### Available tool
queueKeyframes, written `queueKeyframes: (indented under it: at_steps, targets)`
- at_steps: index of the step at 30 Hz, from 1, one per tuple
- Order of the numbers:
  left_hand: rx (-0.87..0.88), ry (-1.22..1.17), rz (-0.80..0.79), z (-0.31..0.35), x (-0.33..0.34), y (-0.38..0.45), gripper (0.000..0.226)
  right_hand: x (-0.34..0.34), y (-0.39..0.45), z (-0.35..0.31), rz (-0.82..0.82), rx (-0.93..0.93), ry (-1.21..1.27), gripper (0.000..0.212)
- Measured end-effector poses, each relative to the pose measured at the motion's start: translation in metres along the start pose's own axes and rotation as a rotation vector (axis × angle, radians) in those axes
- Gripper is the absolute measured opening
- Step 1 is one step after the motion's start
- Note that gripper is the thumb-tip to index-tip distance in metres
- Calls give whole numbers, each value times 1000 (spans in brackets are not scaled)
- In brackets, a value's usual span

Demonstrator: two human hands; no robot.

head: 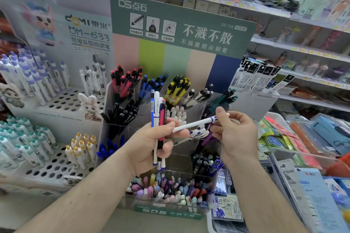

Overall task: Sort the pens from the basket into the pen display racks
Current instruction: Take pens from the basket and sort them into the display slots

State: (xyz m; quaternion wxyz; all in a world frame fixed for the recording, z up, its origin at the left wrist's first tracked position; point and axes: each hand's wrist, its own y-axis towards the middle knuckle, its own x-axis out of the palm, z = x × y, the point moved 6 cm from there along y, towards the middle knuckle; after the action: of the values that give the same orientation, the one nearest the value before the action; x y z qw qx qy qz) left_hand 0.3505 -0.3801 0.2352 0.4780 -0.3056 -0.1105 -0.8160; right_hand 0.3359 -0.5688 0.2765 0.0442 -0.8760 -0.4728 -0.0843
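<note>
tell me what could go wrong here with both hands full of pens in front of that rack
1. The left hand holds a bunch of pens upright in a loose-looking grip; one could slip out into the mixed bin below.
2. The right hand pinches only the end of the white pen; its long free end could knock pens in the rack behind.
3. Several compartments hold similar white pens, so it may go in the wrong one.

A stationery shop is shown. A tall green cardboard display header (181, 24), printed with pen pictures and a model number, is seen above clear acrylic compartments (121, 111) packed with colour-sorted pens. White perforated pen racks (56, 104) are ranged alongside, and long white shelves (303, 49) edged with yellow price tags are stocked with packaged goods behind.
</note>
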Motion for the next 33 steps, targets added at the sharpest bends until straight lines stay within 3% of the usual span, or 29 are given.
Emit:
queueKeyframes:
  at_steps: [4, 8, 10, 13, 17, 20, 25, 33]
  targets:
    - [86, -141, -85, 5, 1, 2, 51, 2, -2, 5, 11, 6, 41, 10]
    - [72, -63, 21, 8, 1, 3, 32, -3, 3, -3, 87, -52, 73, 5]
    - [72, -7, 87, 10, -2, 3, 25, -11, 8, -15, 171, -161, 55, 10]
    - [93, -5, 121, 13, -8, 1, 26, -22, 12, -36, 282, -439, -166, 15]
    - [99, -12, 136, 16, -15, -2, 23, -15, 4, -45, 283, -698, -415, 10]
    - [97, -13, 129, 16, -15, -3, 23, 1, 5, -33, 183, -687, -583, 10]
    - [86, 2, 104, 13, -18, -3, 18, 26, 11, 4, -29, -519, -848, 8]
    - [81, 53, 93, 10, -16, -8, 21, 36, 20, 3, -150, -354, -1099, 17]
